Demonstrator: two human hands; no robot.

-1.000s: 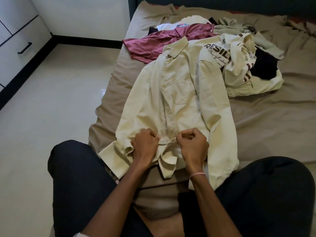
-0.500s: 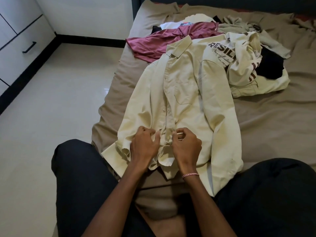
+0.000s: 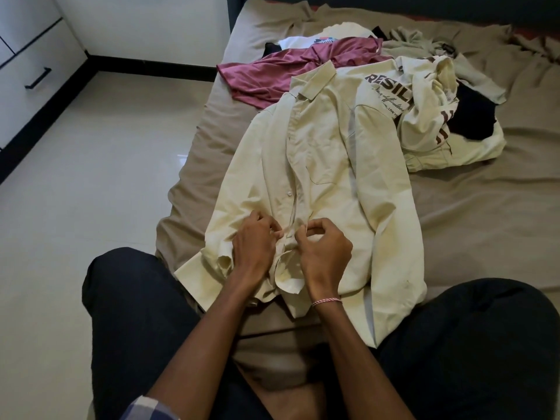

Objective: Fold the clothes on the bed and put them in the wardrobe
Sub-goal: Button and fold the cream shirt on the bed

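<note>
A cream button-up shirt [image 3: 327,165] lies face up on the bed [image 3: 485,207], collar away from me. Both hands sit at the lower part of its button placket. My left hand [image 3: 253,247] pinches the left front edge with curled fingers. My right hand [image 3: 325,253] pinches the right front edge beside it, a thread band on its wrist. Behind the shirt lie a maroon garment [image 3: 297,74], a cream printed garment [image 3: 424,113], a white shirt [image 3: 306,40] and a black piece [image 3: 472,116] in a loose pile.
My knees in dark trousers [image 3: 469,344] flank the bed's near edge. A tiled floor [image 3: 91,192] opens to the left. White drawers with a black handle [image 3: 38,81] stand at the far left. A grey-green garment [image 3: 424,43] lies crumpled at the back.
Both hands have shifted a little up the shirt's placket and drawn closer together. The shirt's hem has bunched slightly beneath them.
</note>
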